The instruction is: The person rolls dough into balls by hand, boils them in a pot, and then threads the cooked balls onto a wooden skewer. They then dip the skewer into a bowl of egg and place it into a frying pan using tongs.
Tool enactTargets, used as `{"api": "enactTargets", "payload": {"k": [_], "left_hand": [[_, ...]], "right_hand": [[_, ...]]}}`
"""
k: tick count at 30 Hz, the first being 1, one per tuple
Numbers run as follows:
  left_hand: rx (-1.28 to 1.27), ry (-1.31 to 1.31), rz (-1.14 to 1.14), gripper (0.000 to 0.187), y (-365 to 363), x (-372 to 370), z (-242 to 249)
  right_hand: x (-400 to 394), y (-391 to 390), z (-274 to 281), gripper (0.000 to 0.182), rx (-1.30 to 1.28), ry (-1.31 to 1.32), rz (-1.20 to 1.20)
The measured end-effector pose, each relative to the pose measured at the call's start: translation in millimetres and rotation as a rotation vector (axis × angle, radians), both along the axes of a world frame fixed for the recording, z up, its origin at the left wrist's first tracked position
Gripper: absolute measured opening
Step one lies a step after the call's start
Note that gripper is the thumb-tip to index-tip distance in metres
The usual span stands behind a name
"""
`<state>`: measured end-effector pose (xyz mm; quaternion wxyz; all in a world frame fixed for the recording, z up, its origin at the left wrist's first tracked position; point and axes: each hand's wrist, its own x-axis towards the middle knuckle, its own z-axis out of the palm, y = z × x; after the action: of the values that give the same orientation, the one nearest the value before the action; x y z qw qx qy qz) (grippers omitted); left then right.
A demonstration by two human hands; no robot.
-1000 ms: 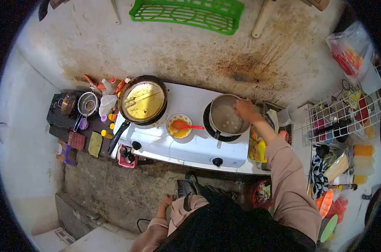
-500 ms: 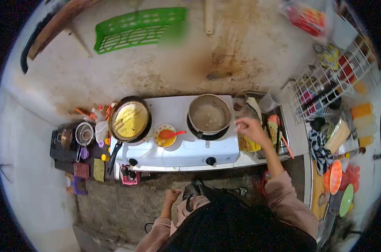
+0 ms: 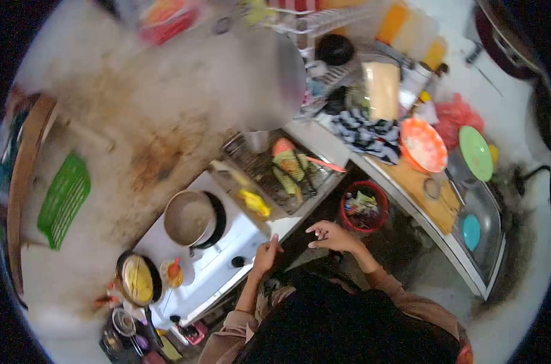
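A cramped kitchen bench (image 3: 324,145) carries a white two-burner gas stove (image 3: 227,255). The left hand (image 3: 266,255) rests loosely open at its front edge; the right hand (image 3: 330,235) hovers empty, fingers spread, near a red round waste bucket (image 3: 363,206).

No readable text, labels, brands or numbers anywhere; frame is motion-blurred, and packets by the white metal stove (image 3: 211,267) show only unreadable colour patches.
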<state>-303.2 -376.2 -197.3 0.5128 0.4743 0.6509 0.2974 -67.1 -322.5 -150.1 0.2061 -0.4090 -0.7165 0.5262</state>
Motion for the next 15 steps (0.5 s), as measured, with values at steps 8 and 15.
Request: {"api": "enactTargets", "payload": {"k": [8, 15], "left_hand": [[-0.345, -1.071, -0.071, 0.085, 93, 153, 96], [-0.333, -1.720, -0.420, 0.094, 150, 258, 162]], "right_hand": [[103, 16, 45, 0.022, 0.188, 0.160, -0.342], [176, 31, 102, 0.047, 0.646, 0.294, -0.664]]}}
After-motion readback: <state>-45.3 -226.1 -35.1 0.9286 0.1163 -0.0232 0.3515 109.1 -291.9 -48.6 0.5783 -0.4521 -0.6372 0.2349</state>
